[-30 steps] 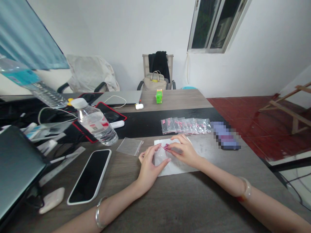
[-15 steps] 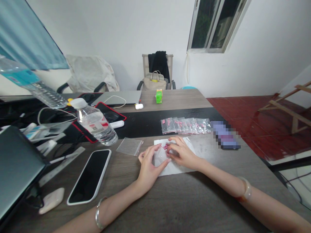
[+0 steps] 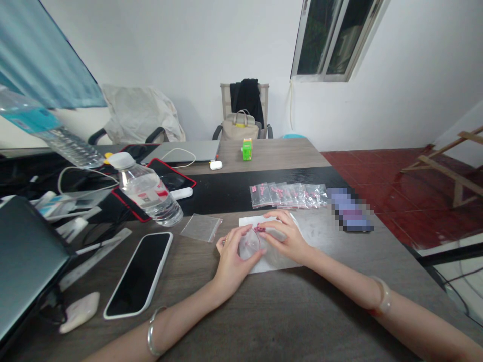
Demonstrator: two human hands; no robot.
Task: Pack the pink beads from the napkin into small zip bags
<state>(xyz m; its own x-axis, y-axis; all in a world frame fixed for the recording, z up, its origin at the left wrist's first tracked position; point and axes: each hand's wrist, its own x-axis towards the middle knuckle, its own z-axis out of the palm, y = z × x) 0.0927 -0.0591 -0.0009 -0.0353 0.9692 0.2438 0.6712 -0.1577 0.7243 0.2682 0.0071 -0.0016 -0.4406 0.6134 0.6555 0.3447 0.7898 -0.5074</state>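
Between thumb and fingers, my left hand (image 3: 233, 260) holds a small clear zip bag (image 3: 249, 243) with its red-edged mouth spread wide. My right hand (image 3: 290, 238) is at that mouth, its fingertips closed around small pink pieces (image 3: 258, 229), too small to tell whether beads or pills. Beneath both hands lies a sheet of white paper (image 3: 273, 262). Beyond it, a row of overlapping clear bags (image 3: 289, 196) contains similar pink pieces. A flat clear bag (image 3: 202, 228) rests left of my left hand.
A phone (image 3: 139, 275) and a water bottle (image 3: 149, 188) stand out on the left, near a dark laptop (image 3: 30, 261) and cables. To the right is a blurred-out phone-like object (image 3: 349, 208). A green box (image 3: 246, 150) sits at the far side of the table.
My right fingers have drawn the pink pieces up to the bag's mouth, off the paper. The bag's red-edged mouth now shows as a wide loop. My left hand has hardly moved.
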